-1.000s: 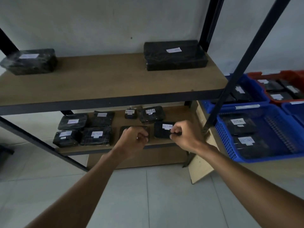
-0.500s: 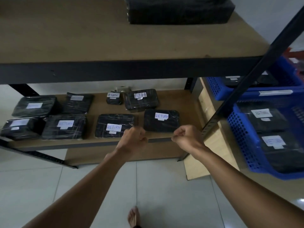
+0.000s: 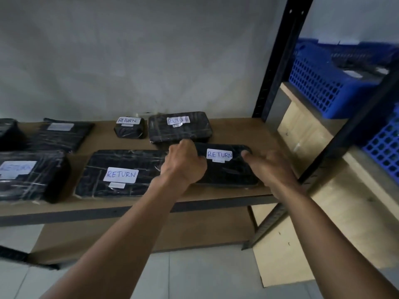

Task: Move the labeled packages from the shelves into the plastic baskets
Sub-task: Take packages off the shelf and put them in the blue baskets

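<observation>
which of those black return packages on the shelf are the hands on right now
The front-right package: left hand grips its left end, right hand touches its right side. The others lie untouched.

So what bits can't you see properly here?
Head view only:
- Front package: left end under the left hand, right edge behind the right hand.
- Far-left package: label blurred, cut by the frame edge.
- Blue basket: contents blurred, behind the shelf post.
</observation>
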